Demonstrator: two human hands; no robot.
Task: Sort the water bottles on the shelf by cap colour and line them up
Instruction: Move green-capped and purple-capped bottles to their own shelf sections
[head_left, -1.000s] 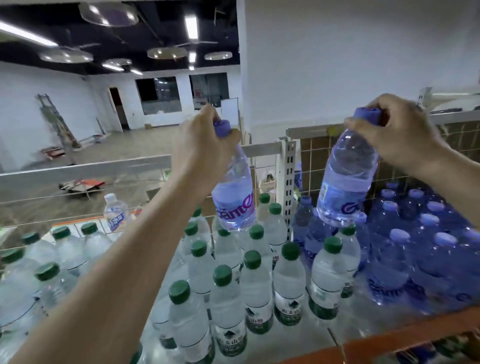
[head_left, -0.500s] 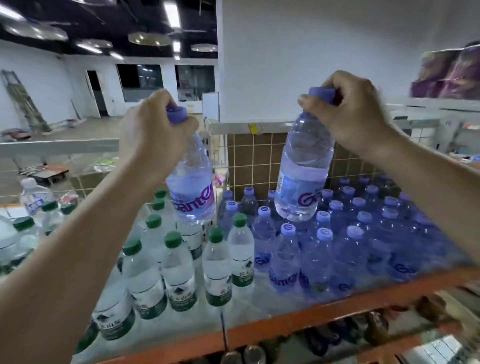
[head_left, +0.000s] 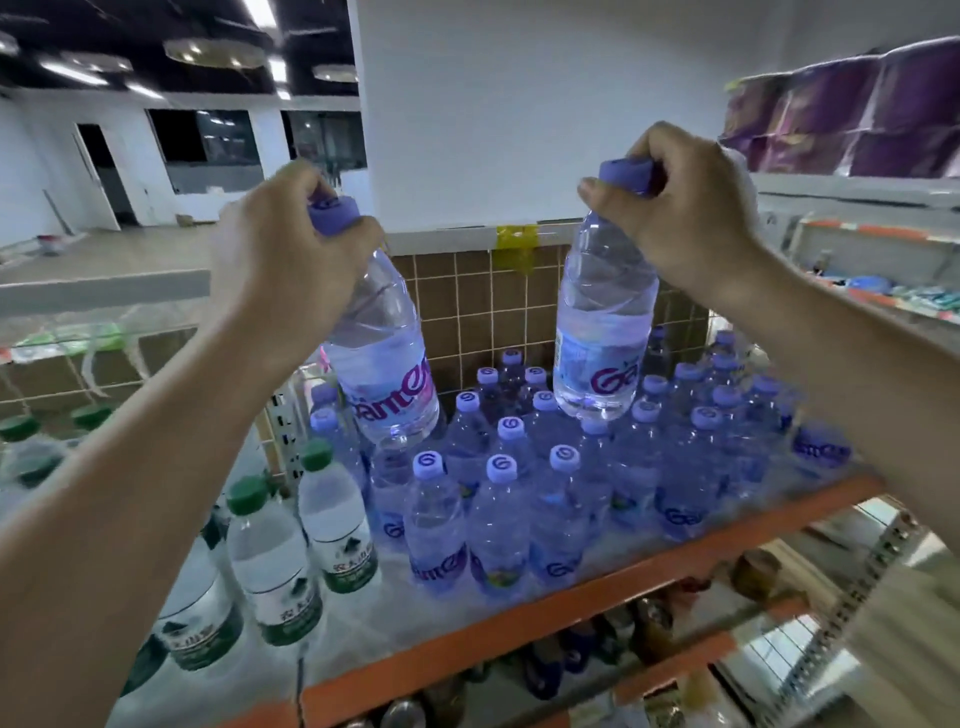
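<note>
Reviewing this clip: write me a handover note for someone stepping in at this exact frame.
Left hand grips a purple-capped bottle by its cap, lifted over the shelf.
Right hand grips a second purple-capped bottle the same way, above the purple-capped group.
Done: the purple-capped group stands at right, the green-capped bottles at left.
Left: set both held bottles down among the purple ones, then straighten the rows.

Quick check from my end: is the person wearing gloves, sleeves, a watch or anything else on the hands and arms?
Nothing is worn that the head view shows. The left hand and right hand are bare, with no gloves, rings or tape visible. Both forearms are bare up to the frame edge, with no sleeve cuff, watch or wristband in sight. Anything above that is out of view.
</note>
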